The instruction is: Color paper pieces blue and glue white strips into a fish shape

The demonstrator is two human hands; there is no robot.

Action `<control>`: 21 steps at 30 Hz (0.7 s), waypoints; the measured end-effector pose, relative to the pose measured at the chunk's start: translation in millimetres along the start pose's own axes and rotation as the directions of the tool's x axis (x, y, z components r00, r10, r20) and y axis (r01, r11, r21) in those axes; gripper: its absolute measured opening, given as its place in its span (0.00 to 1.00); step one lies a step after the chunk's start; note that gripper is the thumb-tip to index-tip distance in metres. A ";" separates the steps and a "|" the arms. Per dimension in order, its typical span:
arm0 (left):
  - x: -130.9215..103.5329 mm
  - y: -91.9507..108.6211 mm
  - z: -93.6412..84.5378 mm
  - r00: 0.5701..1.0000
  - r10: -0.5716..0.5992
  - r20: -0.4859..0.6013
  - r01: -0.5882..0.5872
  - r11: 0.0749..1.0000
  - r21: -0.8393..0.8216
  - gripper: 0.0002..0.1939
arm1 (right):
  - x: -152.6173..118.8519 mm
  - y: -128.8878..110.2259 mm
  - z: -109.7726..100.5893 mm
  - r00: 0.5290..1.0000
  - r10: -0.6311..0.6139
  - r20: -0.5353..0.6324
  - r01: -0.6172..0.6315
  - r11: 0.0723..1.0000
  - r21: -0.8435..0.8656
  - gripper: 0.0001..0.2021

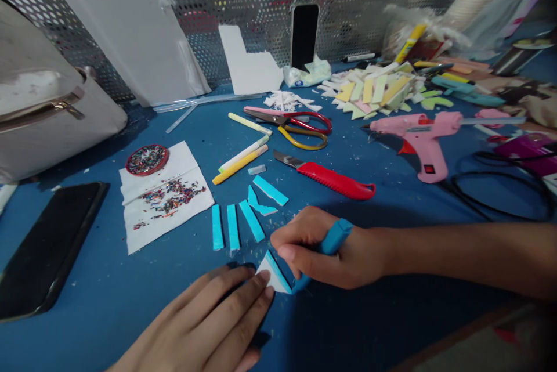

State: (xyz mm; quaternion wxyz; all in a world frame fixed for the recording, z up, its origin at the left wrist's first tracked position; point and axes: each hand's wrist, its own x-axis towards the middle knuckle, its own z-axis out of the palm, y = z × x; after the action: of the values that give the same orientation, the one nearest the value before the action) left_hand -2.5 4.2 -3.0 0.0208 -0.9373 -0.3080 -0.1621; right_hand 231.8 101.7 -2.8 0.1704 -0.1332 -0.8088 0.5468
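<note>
My right hand is closed around a blue marker, whose lower end is close to the right corner of a small white piece with a blue edge. Fingertips of my left hand rest on that piece and press it to the table; the fingers lie flat and extended. Just beyond my hands lie several blue strips and a notched blue piece. A short clear cap sits behind them.
Behind are a red cutter, scissors, yellow markers and a pink glue gun. Paper with shavings and a dark phone lie left. Foam scraps are piled at the back, near an upright phone.
</note>
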 end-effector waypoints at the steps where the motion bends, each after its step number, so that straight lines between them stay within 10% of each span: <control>1: -0.3 -0.2 0.4 1.000 0.004 0.003 -0.004 1.000 0.005 0.17 | 0.1 0.2 0.0 1.000 -0.003 0.000 0.003 1.000 0.001 0.15; 21: -0.8 -0.3 -1.1 1.000 0.002 -0.013 -0.002 1.000 0.005 0.17 | 0.5 1.0 -1.3 1.000 -0.015 -0.001 0.015 1.000 0.011 0.15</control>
State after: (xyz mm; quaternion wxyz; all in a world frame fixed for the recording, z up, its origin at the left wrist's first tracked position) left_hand -3.6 3.8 -2.3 0.0251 -0.9365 -0.3071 -0.1674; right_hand 231.9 103.3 -3.2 0.1754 -0.1266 -0.8068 0.5499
